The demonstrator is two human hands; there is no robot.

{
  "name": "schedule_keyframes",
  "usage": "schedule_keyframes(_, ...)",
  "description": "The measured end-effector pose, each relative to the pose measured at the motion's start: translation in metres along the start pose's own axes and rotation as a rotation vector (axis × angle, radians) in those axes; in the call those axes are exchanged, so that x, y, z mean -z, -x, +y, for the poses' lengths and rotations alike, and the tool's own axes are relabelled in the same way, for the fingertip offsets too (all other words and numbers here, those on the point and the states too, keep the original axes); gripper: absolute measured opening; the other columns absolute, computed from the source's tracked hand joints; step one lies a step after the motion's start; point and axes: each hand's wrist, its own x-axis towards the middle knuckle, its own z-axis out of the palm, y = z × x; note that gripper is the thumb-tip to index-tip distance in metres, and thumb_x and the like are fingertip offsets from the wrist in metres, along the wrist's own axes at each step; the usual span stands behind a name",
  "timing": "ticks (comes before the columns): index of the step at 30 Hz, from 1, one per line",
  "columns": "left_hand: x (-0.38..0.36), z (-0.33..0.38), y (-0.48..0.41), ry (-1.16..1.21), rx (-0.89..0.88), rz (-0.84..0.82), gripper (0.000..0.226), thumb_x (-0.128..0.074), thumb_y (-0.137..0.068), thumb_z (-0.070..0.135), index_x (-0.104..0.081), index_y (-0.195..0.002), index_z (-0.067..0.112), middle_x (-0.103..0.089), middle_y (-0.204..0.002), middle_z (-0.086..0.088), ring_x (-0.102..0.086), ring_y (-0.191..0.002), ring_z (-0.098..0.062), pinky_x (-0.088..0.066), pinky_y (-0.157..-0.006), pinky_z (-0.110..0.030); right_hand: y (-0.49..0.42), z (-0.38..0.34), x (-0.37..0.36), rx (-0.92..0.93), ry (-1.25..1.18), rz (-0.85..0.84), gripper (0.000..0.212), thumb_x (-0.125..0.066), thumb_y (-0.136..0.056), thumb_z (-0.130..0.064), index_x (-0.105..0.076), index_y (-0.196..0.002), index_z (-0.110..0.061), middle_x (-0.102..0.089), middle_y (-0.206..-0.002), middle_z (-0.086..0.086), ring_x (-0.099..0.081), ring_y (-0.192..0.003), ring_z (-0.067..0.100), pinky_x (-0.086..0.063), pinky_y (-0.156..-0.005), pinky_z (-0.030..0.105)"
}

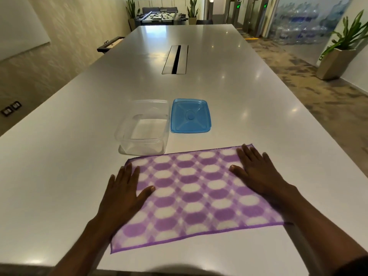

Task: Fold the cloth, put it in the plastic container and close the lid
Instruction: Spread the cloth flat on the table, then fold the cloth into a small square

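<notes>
Both hands, left point(124, 193) and right point(256, 173), lie flat on cloth point(191, 198).

This looks like an office meeting area: a long white conference surface point(199, 92) with a metal cable hatch point(175, 59) in its middle, a whiteboard point(18, 24) on the left wall, access turnstiles point(249, 14) and potted plants point(338, 54) far right, and a foosball table point(159, 16) beyond.

A long white table point(229, 80) has a metal cable hatch point(175, 59) at 12 o'clock. A foosball table point(160, 16) stands beyond; a potted plant point(338, 54) at 2 o'clock.
</notes>
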Motion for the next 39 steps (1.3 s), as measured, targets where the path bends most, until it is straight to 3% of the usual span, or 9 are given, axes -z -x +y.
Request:
schedule_keyframes(8,0.012,0.001,0.012,0.012,0.028,0.021,0.091,-0.009,-0.083,0.076,-0.01,-0.151,0.015,-0.005,-0.161,-0.007,0.001,-0.149,-0.023,0.0,-0.12,-0.048,0.022,0.021,0.013,-0.121,-0.021,0.045,0.093,-0.005,-0.08,-0.081,-0.009,-0.15,-0.02,-0.007,-0.161,0.005,-0.004,-0.147,0.022,-0.008,-0.115,0.054)
schedule_keyframes(12,0.017,0.021,0.037,0.086,-0.071,0.157,0.085,-0.014,-0.086,0.07,-0.025,-0.148,0.014,-0.017,-0.159,-0.007,-0.009,-0.147,-0.021,-0.005,-0.12,-0.042,0.066,-0.006,0.022,-0.015,-0.034,0.089,0.088,-0.007,-0.083,-0.079,-0.026,-0.147,-0.02,-0.016,-0.159,0.008,-0.008,-0.146,0.022,-0.011,-0.115,0.05)
schedule_keyframes(16,0.012,0.042,0.068,0.131,-0.189,0.069,0.089,-0.02,-0.082,0.077,-0.012,-0.151,0.021,0.002,-0.16,0.003,0.009,-0.147,-0.009,0.006,-0.12,-0.026,0.108,-0.041,0.027,0.113,-0.138,0.012,0.087,-0.014,-0.082,-0.081,-0.022,-0.149,-0.025,-0.011,-0.159,-0.002,-0.005,-0.146,0.016,-0.008,-0.119,0.044)
schedule_keyframes(18,0.014,0.044,0.08,0.102,-0.245,0.041,0.09,-0.031,-0.08,0.077,-0.024,-0.149,0.02,-0.01,-0.16,-0.001,-0.003,-0.148,-0.015,-0.002,-0.12,-0.03,0.122,-0.043,0.03,0.161,-0.139,0.01,0.081,-0.027,-0.083,-0.077,-0.033,-0.145,-0.025,-0.022,-0.155,-0.003,-0.017,-0.145,0.018,-0.015,-0.117,0.045)
schedule_keyframes(21,0.025,0.03,0.094,0.098,-0.34,0.072,0.069,-0.051,-0.075,0.07,-0.06,-0.123,0.02,-0.048,-0.143,-0.007,-0.042,-0.135,-0.025,-0.03,-0.111,-0.041,0.137,-0.029,0.038,0.193,-0.105,0.046,0.058,-0.047,-0.082,-0.065,-0.059,-0.122,-0.024,-0.052,-0.139,0.002,-0.045,-0.13,0.024,-0.037,-0.106,0.046)
schedule_keyframes(23,0.03,0.01,0.101,0.102,-0.398,0.117,0.048,-0.059,-0.072,0.064,-0.064,-0.104,0.028,-0.06,-0.127,-0.004,-0.054,-0.118,-0.022,-0.037,-0.102,-0.039,0.147,-0.015,0.041,0.225,-0.083,0.066,0.043,-0.049,-0.082,-0.059,-0.065,-0.106,-0.027,-0.06,-0.129,0.001,-0.052,-0.122,0.025,-0.038,-0.103,0.043)
schedule_keyframes(26,0.034,-0.02,0.109,0.047,-0.435,0.094,0.036,-0.055,-0.074,0.063,-0.067,-0.09,0.033,-0.066,-0.106,0.002,-0.059,-0.095,-0.018,-0.046,-0.085,-0.033,0.159,0.004,0.039,0.263,-0.023,0.066,0.029,-0.044,-0.086,-0.057,-0.062,-0.095,-0.036,-0.06,-0.129,-0.003,-0.049,-0.125,0.02,-0.031,-0.109,0.043)
schedule_keyframes(30,0.031,-0.045,0.111,-0.016,-0.471,0.126,0.04,-0.042,-0.083,0.059,-0.071,-0.085,0.031,-0.069,-0.093,0.003,-0.058,-0.085,-0.013,-0.047,-0.068,-0.029,0.162,0.017,0.034,0.285,0.059,0.089,0.046,-0.027,-0.091,-0.058,-0.066,-0.094,-0.035,-0.063,-0.126,-0.001,-0.051,-0.123,0.022,-0.028,-0.108,0.045)
schedule_keyframes(39,0.019,-0.052,0.111,-0.008,-0.576,0.29,0.019,-0.057,-0.081,0.037,-0.071,-0.081,0.024,-0.07,-0.084,0.001,-0.053,-0.083,-0.012,-0.039,-0.075,-0.024,0.154,0.011,0.028,0.328,0.063,0.18,0.039,-0.035,-0.092,-0.043,-0.069,-0.086,-0.025,-0.069,-0.102,-0.001,-0.065,-0.098,0.019,-0.032,-0.106,0.04)
